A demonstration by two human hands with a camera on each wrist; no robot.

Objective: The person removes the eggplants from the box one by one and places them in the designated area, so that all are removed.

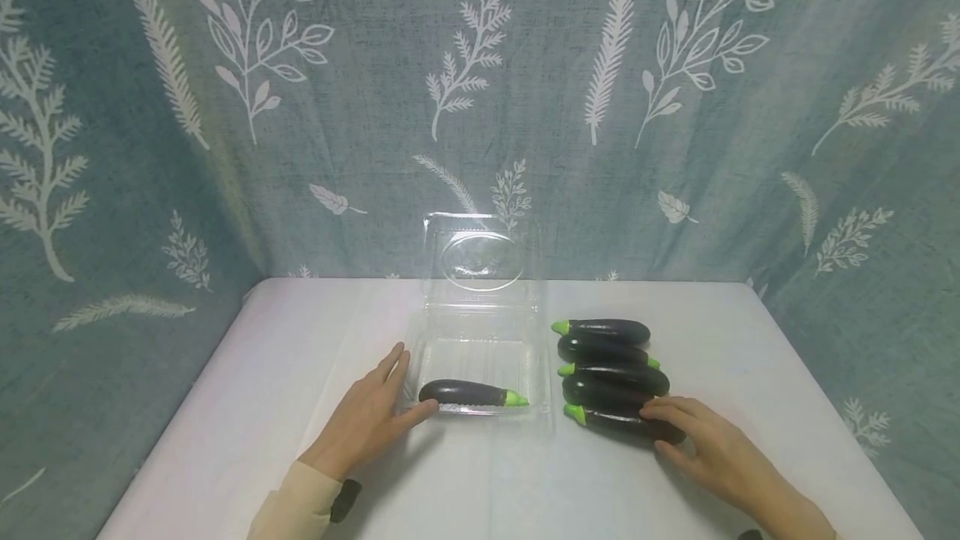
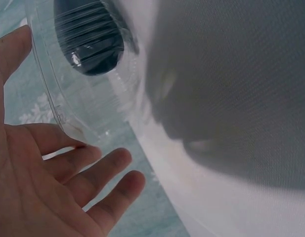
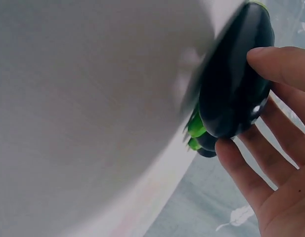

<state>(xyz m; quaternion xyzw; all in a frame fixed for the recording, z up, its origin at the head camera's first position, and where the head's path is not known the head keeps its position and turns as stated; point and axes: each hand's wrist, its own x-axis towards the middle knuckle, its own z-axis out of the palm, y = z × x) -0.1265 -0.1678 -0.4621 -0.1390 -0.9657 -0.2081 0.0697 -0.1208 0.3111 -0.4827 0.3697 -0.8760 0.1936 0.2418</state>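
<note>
A clear plastic clamshell box stands mid-table with its lid raised at the back. One dark eggplant with a green stem end lies along the box's front wall, stem to the right. My left hand touches the box's front left corner, fingers spread along its side and thumb at the front rim. In the left wrist view the thumb and index finger meet the rim. On the right, my right hand holds the rounded end of the nearest eggplant, thumb on one side and fingers on the other.
Behind the held eggplant, several more eggplants lie side by side in a row, stems pointing alternately left and right. A white cloth covers the table. Blue-green curtains with white leaf prints surround its back and sides.
</note>
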